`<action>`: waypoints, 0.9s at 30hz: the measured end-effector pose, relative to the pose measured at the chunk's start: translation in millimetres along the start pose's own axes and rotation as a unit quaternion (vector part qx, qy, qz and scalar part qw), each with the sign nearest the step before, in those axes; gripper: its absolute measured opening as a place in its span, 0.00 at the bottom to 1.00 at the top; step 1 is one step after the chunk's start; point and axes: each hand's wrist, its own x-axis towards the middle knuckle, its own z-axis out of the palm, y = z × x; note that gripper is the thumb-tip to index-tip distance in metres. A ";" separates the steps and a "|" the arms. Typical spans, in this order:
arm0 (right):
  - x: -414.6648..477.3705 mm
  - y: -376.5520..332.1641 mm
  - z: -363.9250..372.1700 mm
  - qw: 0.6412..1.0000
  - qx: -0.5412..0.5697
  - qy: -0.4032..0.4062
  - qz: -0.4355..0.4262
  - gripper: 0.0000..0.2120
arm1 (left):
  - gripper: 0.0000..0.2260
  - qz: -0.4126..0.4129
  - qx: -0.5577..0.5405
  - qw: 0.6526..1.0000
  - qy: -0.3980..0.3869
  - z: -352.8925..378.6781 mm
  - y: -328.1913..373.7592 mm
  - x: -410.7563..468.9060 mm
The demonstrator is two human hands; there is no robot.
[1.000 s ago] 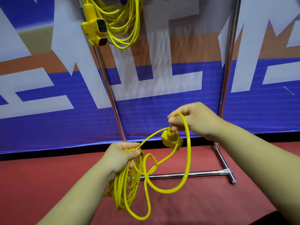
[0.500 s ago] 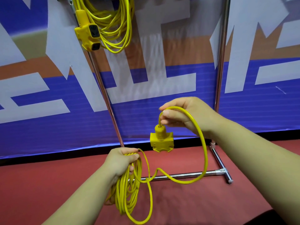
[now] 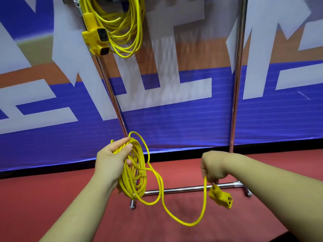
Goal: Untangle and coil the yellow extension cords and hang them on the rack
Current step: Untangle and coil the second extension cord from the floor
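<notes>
Fingers (image 3: 120,142) of my left hand (image 3: 110,159) clench the coil (image 3: 130,184), hanging left of centre; my right hand (image 3: 212,167) pinches the tail (image 3: 204,193) just above its socket (image 3: 221,198). That tail sags between them, so I'd carry the right hand leftward to the coil.
</notes>
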 end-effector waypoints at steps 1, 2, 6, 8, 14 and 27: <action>0.2 -2.4 1.8 1.000 0.004 -0.006 -0.004 0.12 | 0.11 0.009 0.002 1.000 -0.005 0.0 4.0 -2.6; 1.6 -4.3 3.3 0.999 0.040 -0.007 -0.007 0.14 | 0.11 0.017 0.006 1.000 -0.009 0.2 7.2 -4.5; 6.5 -23.8 8.1 0.938 0.340 0.039 -0.044 0.11 | 0.11 0.035 -0.003 0.999 -0.035 2.7 17.5 -10.6; 6.9 -40.7 12.7 0.906 0.414 0.032 -0.082 0.13 | 0.10 0.044 -0.019 0.998 -0.047 4.9 22.9 -13.1; 13.7 -68.2 28.7 0.851 0.505 -0.017 -0.144 0.06 | 0.09 0.065 -0.051 0.995 -0.061 4.7 32.6 -16.3; 29.0 -34.5 6.6 0.772 0.631 0.078 -0.004 0.09 | 0.10 0.027 -0.031 0.999 0.004 -17.2 16.7 -3.6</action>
